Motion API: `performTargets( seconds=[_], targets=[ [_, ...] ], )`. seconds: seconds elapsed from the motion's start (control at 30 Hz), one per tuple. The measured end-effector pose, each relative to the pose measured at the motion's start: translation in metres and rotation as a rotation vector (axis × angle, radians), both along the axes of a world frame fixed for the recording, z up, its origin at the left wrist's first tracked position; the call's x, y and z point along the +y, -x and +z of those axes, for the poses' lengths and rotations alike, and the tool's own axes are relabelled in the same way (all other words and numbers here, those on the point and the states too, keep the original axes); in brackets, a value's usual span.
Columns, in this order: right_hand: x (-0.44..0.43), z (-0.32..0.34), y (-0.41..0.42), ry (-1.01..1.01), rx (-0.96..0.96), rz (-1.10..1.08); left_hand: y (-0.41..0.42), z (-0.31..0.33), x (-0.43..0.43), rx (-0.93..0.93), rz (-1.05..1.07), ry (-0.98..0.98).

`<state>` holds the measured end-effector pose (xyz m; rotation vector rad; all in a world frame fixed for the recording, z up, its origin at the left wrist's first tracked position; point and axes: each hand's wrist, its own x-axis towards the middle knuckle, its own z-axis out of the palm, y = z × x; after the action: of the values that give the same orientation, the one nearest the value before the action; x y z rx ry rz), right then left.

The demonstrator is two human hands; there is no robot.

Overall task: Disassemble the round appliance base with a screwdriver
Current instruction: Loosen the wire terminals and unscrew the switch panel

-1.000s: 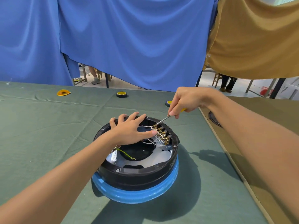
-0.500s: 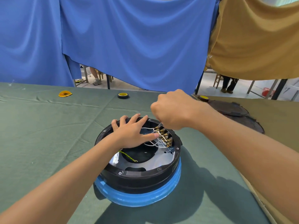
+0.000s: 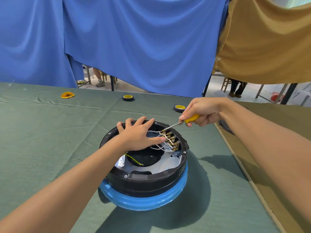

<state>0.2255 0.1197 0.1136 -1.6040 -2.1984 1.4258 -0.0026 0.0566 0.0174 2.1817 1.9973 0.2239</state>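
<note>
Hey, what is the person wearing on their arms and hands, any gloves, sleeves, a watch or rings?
Nothing worn shows. The left hand and right hand are gloveless, with no rings visible on the fingers. The left forearm and right forearm are bare to the frame's edge: no sleeve, watch or bracelet.

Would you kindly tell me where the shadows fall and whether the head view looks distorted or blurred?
Head view: the appliance base casts a dark shadow to its near right on the green cloth; wide-angle distortion swells both forearms; the terminal block is sharp.
</note>
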Motion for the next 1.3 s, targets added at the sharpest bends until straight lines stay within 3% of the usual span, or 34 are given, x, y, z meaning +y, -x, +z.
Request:
performTargets(
  seconds=[0.07, 0.3, 0.5, 0.63, 0.77, 1.0, 1.3],
  targets=[
    [-0.002, -0.002, -0.001, -0.067, -0.006, 0.017, 0.000, 0.001, 0.000, 0.003, -0.003, 0.004],
    [-0.018, 0.009, 0.003, -0.619, -0.269, 0.180, 0.003, 0.006, 0.004, -0.028, -0.091, 0.048],
    [-0.034, 0.009, -0.002, -0.730, -0.370, 0.209, 0.005, 0.019, 0.011, -0.053, -0.205, 0.103],
    [-0.040, 0.011, 0.002, -0.789, -0.421, 0.236, -0.023, 0.030, 0.006, 0.111, -0.073, 0.126],
    [-0.044, 0.011, 0.004, -0.817, -0.433, 0.237, -0.054, 0.011, -0.010, -0.019, 0.068, 0.111],
    [-0.050, 0.011, 0.009, -0.831, -0.459, 0.221, -0.051, 0.009, -0.006, 0.058, 0.050, 0.060],
    [-0.072, 0.014, 0.055, -1.043, -0.797, 0.279, -0.049, 0.007, -0.004, 0.002, 0.040, 0.077]
  ],
)
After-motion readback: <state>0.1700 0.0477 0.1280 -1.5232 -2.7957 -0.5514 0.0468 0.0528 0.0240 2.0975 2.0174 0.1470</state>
